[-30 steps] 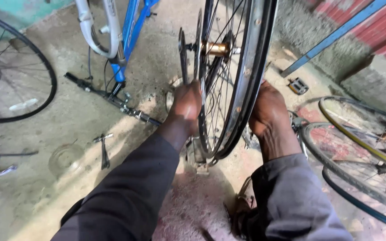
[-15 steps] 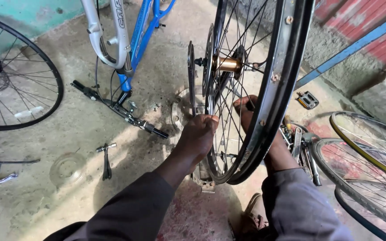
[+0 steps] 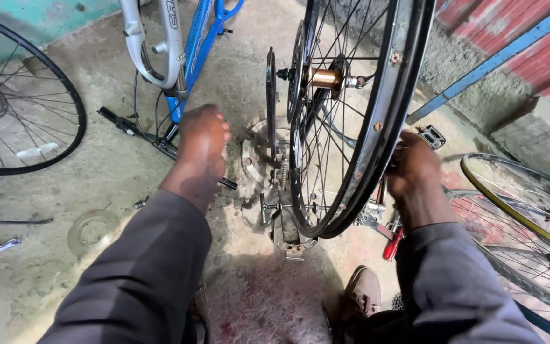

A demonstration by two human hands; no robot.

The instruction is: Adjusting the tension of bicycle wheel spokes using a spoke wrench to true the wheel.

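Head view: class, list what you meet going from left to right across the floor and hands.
Loose spoked wheel → clear plastic disc → left hand → upright black rim → right hand → stacked rims.

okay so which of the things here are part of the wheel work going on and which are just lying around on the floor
In use: upright wheel in its stand, right hand on the rim, left hand lifted beside it.

Lying about: blue and white bike frame, spare wheel, stacked rims, loose pedal, red-handled tool.
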